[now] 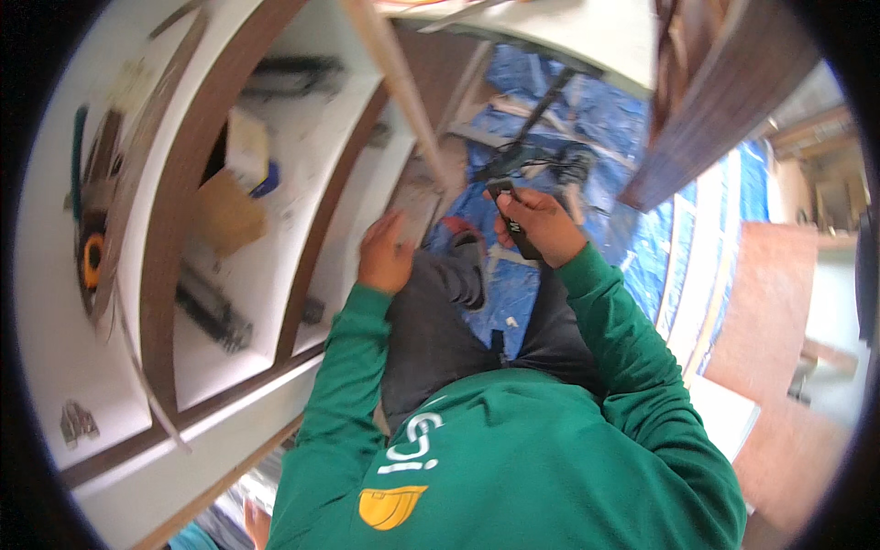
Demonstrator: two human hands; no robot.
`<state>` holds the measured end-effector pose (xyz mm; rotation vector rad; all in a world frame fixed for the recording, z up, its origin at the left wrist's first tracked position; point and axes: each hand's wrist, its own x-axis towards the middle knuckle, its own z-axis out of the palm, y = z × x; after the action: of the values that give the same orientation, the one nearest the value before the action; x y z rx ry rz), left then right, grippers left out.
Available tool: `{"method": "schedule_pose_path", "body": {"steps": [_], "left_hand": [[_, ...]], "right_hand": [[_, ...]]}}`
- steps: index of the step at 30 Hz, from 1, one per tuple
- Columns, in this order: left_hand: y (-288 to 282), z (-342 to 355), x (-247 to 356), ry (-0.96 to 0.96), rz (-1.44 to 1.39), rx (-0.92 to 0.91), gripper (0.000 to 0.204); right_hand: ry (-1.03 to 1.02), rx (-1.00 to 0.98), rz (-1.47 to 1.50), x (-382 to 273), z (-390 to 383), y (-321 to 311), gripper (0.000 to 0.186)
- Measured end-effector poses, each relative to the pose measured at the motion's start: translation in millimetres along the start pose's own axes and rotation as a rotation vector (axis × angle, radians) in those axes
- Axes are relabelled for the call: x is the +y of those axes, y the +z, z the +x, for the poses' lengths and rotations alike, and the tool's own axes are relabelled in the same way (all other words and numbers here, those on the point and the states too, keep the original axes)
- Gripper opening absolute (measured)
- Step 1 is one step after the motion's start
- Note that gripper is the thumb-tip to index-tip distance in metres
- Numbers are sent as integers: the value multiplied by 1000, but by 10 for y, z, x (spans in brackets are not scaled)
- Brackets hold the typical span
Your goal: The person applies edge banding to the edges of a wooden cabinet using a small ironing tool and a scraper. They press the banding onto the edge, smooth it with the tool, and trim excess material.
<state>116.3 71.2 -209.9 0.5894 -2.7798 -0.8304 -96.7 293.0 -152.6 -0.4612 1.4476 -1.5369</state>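
Observation:
My right hand (541, 225) is closed round a dark, flat, oblong object (516, 229), held up above my right leg. My left hand (387, 249) is raised by my left knee, fingers loosely stretched and slightly blurred, beside the dark-edged white cabinet compartments (344, 220) on my left; whether it touches anything is unclear. Inside the cabinet are a cardboard piece (229, 206), dark metal rail-like fittings (211, 302) and a small metal item (78, 422). On the far left lie tools with an orange handle (92, 261).
A blue tarp (573, 119) covers the floor, with dark clutter (550, 165) on it. Wooden boards (710, 101) jut in at upper right; plywood sheets (761, 321) stand at right. A pale worktop (550, 23) is ahead. Another person's hand (257, 518) shows at lower left.

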Motion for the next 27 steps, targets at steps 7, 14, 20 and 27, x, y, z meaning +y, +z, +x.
{"method": "schedule_pose_path", "body": {"steps": [7,14,20,27], "left_hand": [[-31,-810,127,-271,92,-336,97],[-81,-719,573,-253,301,-489,97],[-11,-801,1205,-91,581,-706,82],[19,-1085,882,233,308,-633,67]], "right_hand": [[214,462,-1125,415,-835,-1086,51],[385,623,-1067,809,-1339,-1053,65],[357,518,-1217,631,-1542,-861,49],[-109,536,-1279,826,-1866,-553,50]]}}
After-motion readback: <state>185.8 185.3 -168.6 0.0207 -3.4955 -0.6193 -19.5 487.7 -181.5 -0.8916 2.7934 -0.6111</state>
